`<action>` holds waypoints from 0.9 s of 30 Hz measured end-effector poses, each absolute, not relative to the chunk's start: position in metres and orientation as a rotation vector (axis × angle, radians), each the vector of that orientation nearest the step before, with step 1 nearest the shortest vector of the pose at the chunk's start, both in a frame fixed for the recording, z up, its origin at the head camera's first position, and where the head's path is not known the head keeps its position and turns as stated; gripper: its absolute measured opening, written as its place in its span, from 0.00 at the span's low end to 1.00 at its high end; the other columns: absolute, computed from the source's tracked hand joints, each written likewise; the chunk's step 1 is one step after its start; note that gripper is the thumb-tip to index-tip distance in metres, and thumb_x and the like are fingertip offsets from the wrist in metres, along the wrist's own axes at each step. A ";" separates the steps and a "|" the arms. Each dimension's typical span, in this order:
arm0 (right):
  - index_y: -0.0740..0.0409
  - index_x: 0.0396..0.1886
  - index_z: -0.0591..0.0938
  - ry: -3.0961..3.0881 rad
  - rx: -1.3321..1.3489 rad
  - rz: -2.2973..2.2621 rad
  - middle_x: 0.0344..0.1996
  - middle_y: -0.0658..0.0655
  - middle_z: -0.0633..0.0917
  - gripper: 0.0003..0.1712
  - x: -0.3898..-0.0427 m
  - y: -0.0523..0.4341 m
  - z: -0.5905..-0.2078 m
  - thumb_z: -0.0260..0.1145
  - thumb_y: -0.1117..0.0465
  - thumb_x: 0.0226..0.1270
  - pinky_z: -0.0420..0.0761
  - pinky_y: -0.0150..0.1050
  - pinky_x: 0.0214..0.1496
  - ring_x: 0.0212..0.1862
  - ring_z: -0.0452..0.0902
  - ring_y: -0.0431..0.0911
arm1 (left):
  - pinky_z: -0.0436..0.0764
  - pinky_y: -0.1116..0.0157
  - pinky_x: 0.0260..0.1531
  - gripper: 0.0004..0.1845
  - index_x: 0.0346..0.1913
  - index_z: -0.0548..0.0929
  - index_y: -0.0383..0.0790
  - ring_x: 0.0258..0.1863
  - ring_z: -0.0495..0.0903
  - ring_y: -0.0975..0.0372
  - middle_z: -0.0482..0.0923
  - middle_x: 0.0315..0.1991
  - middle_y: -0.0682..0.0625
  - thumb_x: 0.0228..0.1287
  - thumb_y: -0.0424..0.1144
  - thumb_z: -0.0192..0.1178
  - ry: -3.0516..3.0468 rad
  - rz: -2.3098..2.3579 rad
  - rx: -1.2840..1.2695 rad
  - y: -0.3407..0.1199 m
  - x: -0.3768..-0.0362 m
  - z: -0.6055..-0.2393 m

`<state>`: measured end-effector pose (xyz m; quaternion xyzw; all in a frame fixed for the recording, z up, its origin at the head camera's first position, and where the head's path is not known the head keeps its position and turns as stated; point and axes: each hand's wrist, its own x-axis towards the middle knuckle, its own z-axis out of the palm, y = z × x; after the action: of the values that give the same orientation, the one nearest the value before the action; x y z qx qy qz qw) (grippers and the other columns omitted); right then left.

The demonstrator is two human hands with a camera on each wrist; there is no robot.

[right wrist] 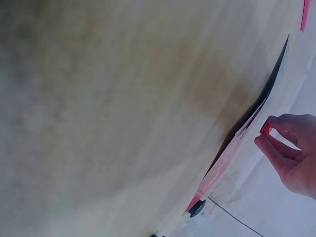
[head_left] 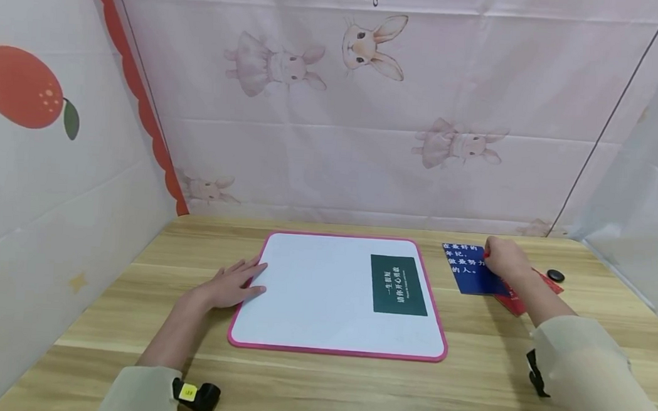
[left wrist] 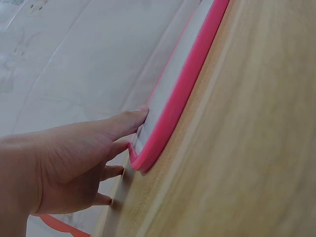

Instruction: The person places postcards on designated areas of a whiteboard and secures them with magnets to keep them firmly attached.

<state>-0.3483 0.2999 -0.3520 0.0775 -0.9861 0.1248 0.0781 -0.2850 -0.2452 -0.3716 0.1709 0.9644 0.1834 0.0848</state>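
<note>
A whiteboard [head_left: 307, 292] with a pink frame lies flat on the table. My left hand [head_left: 228, 285] rests at its left edge, fingers spread, and the thumb [left wrist: 136, 118] touches the rim in the left wrist view. A dark green card [head_left: 380, 300] with white writing lies on the board's right part. To the right of the board, my right hand [head_left: 508, 259] pinches a small red magnet [right wrist: 265, 129] between thumb and forefinger. That hand is above a blue card [head_left: 474, 282] with white writing, which overlaps a red card [head_left: 514, 303] beneath it.
A black round disc [head_left: 555, 275] lies beside the red card at the right. The wooden table [head_left: 340, 395] meets a pink rabbit-print cloth [head_left: 336, 174] at the back, with pale printed sheets on both sides. Cameras are strapped to both wrists.
</note>
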 end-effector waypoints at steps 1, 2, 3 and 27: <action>0.67 0.25 0.71 -2.950 0.236 0.379 0.20 0.60 0.74 0.04 -0.348 0.299 -0.352 0.58 0.72 0.49 0.71 0.48 0.28 0.26 0.69 0.55 | 0.36 0.39 0.59 0.36 0.70 0.57 0.40 0.68 0.40 0.42 0.45 0.71 0.39 0.64 0.53 0.52 2.877 0.545 0.510 -0.245 -0.285 -0.372; 0.67 0.25 0.72 -2.948 0.240 0.385 0.20 0.60 0.74 0.04 -0.348 0.297 -0.351 0.59 0.72 0.49 0.71 0.48 0.28 0.26 0.69 0.55 | 0.36 0.39 0.59 0.36 0.70 0.57 0.40 0.68 0.40 0.42 0.45 0.71 0.39 0.64 0.53 0.52 2.877 0.545 0.512 -0.245 -0.285 -0.371; 0.67 0.25 0.72 -2.945 0.243 0.389 0.20 0.60 0.74 0.04 -0.347 0.296 -0.351 0.59 0.72 0.49 0.71 0.48 0.28 0.26 0.69 0.55 | 0.36 0.39 0.59 0.36 0.70 0.57 0.40 0.68 0.40 0.42 0.45 0.71 0.39 0.64 0.53 0.52 2.877 0.545 0.513 -0.245 -0.285 -0.371; 0.69 0.27 0.74 -2.886 0.326 0.406 0.21 0.60 0.75 0.04 -0.343 0.277 -0.349 0.60 0.74 0.49 0.72 0.50 0.29 0.25 0.70 0.55 | 0.37 0.38 0.59 0.36 0.70 0.57 0.40 0.67 0.40 0.41 0.46 0.70 0.39 0.64 0.54 0.52 2.881 0.551 0.521 -0.246 -0.285 -0.373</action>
<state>-0.3435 0.2773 -0.3490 0.1105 -0.9787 0.1377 0.1044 -0.2851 -0.2456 -0.3733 0.1744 0.9639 0.1842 0.0810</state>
